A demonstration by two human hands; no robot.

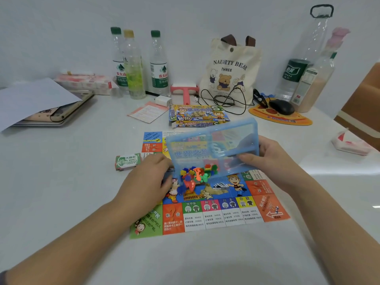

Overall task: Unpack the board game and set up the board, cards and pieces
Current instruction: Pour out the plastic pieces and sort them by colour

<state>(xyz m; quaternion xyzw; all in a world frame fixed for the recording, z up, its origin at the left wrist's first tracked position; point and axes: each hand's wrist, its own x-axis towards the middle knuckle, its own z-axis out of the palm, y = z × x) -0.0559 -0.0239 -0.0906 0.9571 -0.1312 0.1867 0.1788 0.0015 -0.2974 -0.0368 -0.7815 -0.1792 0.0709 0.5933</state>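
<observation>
The left hand (148, 177) and right hand (273, 159) gripped the tilted blue tray (213, 145), seemingly to spill its coloured pieces (197, 173) onto the board (226, 212).

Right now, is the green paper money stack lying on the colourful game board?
No, the green paper money stack lies on the white table, left of the game board.
</observation>
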